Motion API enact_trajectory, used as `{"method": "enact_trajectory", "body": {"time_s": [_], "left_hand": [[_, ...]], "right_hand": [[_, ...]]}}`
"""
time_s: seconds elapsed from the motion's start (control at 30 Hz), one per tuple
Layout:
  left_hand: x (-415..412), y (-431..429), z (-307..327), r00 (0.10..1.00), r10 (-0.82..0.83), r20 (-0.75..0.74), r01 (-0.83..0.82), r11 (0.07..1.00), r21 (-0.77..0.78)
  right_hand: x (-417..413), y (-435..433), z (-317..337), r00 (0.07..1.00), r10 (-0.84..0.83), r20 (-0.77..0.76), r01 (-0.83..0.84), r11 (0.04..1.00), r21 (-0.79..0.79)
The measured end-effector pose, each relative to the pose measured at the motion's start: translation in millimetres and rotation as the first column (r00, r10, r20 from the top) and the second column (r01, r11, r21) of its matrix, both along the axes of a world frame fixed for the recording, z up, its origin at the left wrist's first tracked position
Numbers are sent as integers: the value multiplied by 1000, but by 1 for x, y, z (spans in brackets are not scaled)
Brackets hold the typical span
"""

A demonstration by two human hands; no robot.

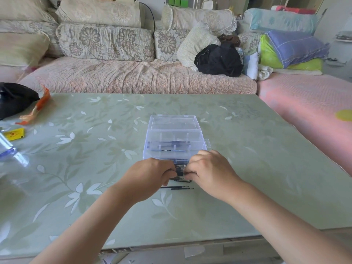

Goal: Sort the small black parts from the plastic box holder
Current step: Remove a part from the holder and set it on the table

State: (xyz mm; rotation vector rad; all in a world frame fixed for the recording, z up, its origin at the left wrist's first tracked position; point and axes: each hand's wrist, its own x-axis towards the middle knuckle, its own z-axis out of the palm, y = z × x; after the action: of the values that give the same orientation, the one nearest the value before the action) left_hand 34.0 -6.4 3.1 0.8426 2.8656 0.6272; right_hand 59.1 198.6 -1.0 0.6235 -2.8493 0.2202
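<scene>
A person's left hand [150, 176] and right hand [207, 172] are meeting at the near wall of a clear plastic compartment box [174, 134], which is sitting mid-worktop with its lid lying open toward the far edge. Both hands are curling their fingers around a small black part [180, 171], pinching it between them. Thin black strips [177, 187] are lying just below the hands on the green leaf-patterned glass worktop [95, 149]. A black bag [13, 98], orange wrapper [36, 109] and yellow packet [15, 133] are sitting by the left edge.
</scene>
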Motion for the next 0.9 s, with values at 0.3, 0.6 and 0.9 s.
{"method": "enact_trajectory", "body": {"time_s": [0.3,0.6,0.9], "left_hand": [[1,-1,0,999,6,-45,-7,1000,-22],[3,1,-3,996,-3,-86,-2,998,-58],[-6,-8,-3,998,21,-54,-28,992,-125]], "right_hand": [[2,-1,0,998,-48,-26,46,994,-98],[4,4,0,999,-45,-23,42,993,-107],[7,12,5,996,-73,43,78,987,-138]]}}
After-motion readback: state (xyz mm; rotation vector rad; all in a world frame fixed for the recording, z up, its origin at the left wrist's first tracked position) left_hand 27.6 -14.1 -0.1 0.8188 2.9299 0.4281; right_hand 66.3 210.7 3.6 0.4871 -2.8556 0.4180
